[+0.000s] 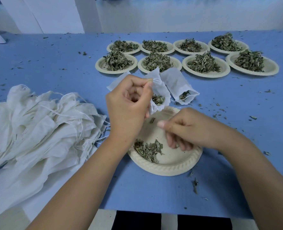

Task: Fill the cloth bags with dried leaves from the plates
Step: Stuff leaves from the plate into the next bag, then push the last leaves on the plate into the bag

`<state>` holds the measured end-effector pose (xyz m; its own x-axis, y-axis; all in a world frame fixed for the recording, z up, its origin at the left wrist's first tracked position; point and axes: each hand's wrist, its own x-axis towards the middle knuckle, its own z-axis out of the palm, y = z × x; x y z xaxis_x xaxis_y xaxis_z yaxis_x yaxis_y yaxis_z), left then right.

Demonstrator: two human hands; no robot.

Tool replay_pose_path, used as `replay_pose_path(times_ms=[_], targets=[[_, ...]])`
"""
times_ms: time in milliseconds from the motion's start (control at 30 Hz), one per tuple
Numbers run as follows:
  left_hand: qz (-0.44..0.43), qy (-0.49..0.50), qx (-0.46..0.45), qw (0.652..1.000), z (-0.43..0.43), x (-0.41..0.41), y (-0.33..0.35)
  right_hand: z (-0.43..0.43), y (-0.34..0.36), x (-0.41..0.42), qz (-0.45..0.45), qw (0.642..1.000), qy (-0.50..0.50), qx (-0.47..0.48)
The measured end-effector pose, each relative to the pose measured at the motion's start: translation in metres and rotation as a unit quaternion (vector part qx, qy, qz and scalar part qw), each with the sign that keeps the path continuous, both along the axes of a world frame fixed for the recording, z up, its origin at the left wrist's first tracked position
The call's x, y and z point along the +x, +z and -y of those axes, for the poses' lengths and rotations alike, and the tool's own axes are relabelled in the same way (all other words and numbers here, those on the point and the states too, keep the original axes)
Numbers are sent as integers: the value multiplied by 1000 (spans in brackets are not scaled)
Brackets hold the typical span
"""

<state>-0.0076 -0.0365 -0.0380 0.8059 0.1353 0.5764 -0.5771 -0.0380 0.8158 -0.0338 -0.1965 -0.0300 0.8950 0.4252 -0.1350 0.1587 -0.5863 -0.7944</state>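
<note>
Front plate (169,168) nearly empty, few leaves (148,151) left; white bag (161,90) over its far edge (leaves showing inside), eight heaped plates (205,74) behind.

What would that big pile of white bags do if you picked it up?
The pile of empty cloth bags would probably flop and sag, since the cloth lies crumpled and folded. It likely feels light, being thin and empty. Their loose strings might tangle, so bags could slide off.

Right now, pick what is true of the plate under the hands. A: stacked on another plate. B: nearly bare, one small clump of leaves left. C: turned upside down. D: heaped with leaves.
B: the near plate is mostly bare, with just a small clump of dried leaves toward its left side.
</note>
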Motion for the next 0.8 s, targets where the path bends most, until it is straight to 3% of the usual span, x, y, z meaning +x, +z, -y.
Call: replay_pose_path(times_ms=[100, 167, 267, 367, 533, 800], targets=[[3, 5, 0, 1000, 0, 0, 1, -6, 0, -2, -12, 995, 68, 76], [2, 5, -1, 1000, -1, 1, 1, -6, 0, 1, 39, 993, 35, 110], [-7, -1, -2, 1000, 0, 1, 0, -6, -4, 5, 166, 986, -3, -25], [-11, -6, -3, 1000, 1, 0, 0, -10, -8, 3, 130, 979, 93, -127], [-10, 0, 1, 1000, 0, 1, 0, -8, 1, -3, 70, 985, 135, -79], [-6, -8, 3, 1000, 1, 1, 0, -25, -5, -4, 112, 975, 182, -55]])
